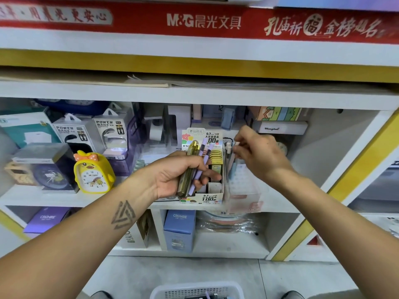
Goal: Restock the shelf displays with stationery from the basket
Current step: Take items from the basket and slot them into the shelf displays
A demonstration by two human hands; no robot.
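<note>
Two hands at a white shelf unit [194, 94], both raised before the middle shelf.

Left hand [181, 173]: palm turned inward, fingers curled round a bundle of pens [195, 169], some lilac, some olive-gold, held upright in front of the display box.

Right hand [257, 152]: fingers drawn together in a pinch on a pale pen [232, 157] that stands in a clear holder [244, 186] just right of the display box.

Display box [212, 169]: printed card carton marked 0.7 mm HB, on the middle shelf, holding a row of yellow-green lead cases [216, 157].

Basket [197, 291]: white perforated plastic, on the floor at the bottom edge of the view, between the person's feet; a few pens show inside, otherwise contents unclear.

Also on the middle shelf, left: yellow duck alarm clock [92, 172]; behind it, two power bank boxes [111, 134]. Lower shelf: blue box marked CRUHRE [179, 229]. Above: red M&G banner [203, 21].
</note>
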